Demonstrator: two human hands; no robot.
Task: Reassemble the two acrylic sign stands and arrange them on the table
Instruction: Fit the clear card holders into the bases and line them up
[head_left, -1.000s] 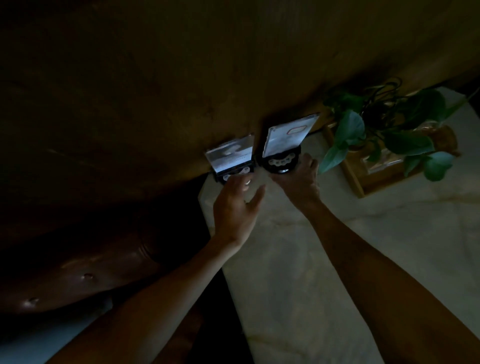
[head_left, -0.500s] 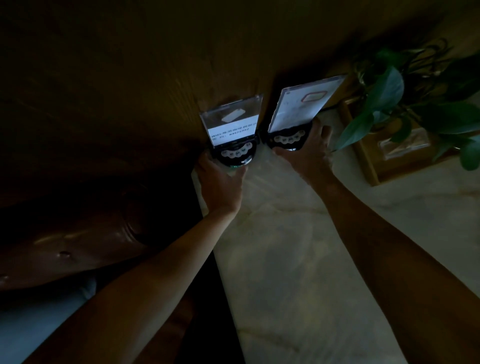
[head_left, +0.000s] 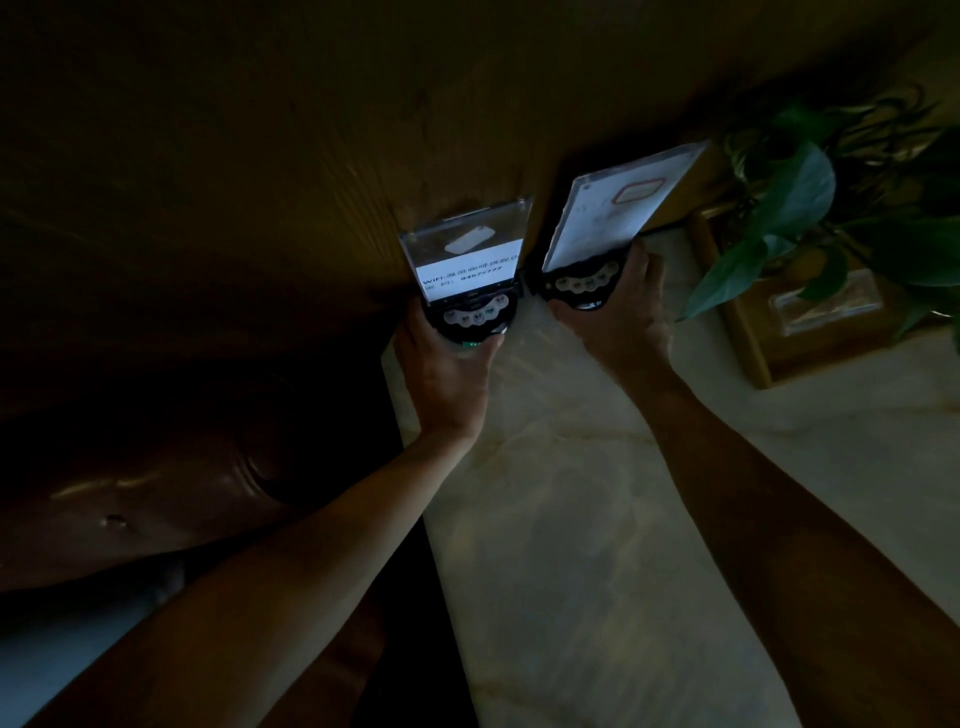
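Observation:
Two acrylic sign stands stand side by side at the table's far left corner, against a wooden wall. The left sign stand (head_left: 470, 260) has a clear panel with a white printed card, set in a black round base with buttons. My left hand (head_left: 445, 371) grips that base from the near side. The right sign stand (head_left: 621, 208) has a taller, tilted panel with a white sheet in a like black base. My right hand (head_left: 621, 319) holds that base, fingers wrapped round its right side.
The pale marble table (head_left: 597, 519) runs toward me; its left edge drops beside a dark brown leather seat (head_left: 130, 493). A wooden tray (head_left: 769, 343) with a green leafy plant (head_left: 800, 208) stands just right of the right stand. The scene is dim.
My left hand moved forward and closed round the left stand's base. My right hand stayed on the right base. The view drew closer, and both stands look upright and nearer each other.

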